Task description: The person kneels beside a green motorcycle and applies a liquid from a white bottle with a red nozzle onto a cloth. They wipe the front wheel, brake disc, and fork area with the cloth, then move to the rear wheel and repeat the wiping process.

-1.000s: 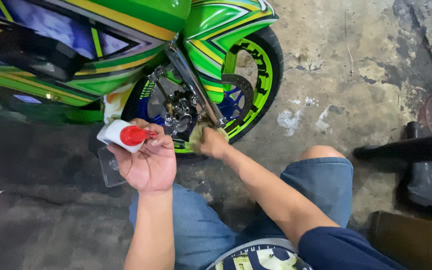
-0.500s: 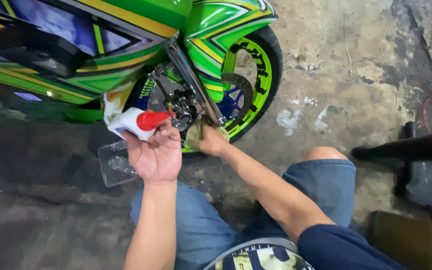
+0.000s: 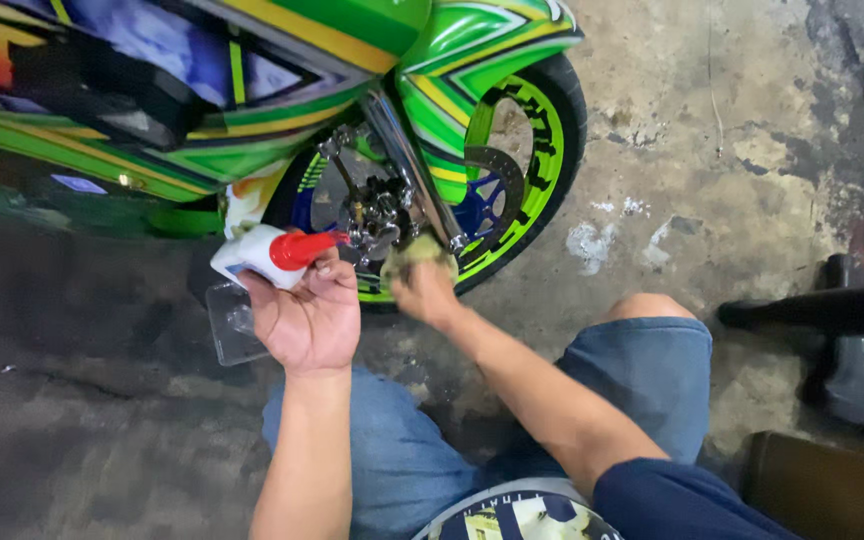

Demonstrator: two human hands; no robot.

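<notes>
Raised since before, left hand (image 3: 304,318) grips one bottle (image 3: 270,252); right hand (image 3: 426,292) clutches one cloth (image 3: 414,256).

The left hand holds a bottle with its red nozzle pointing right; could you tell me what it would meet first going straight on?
Probably the metal brake parts at the wheel, just past the bottle in the left hand; depth is unclear.

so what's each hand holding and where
Left hand grips a white bottle near its red nozzle; right hand presses a yellowish cloth, bunched.
</notes>
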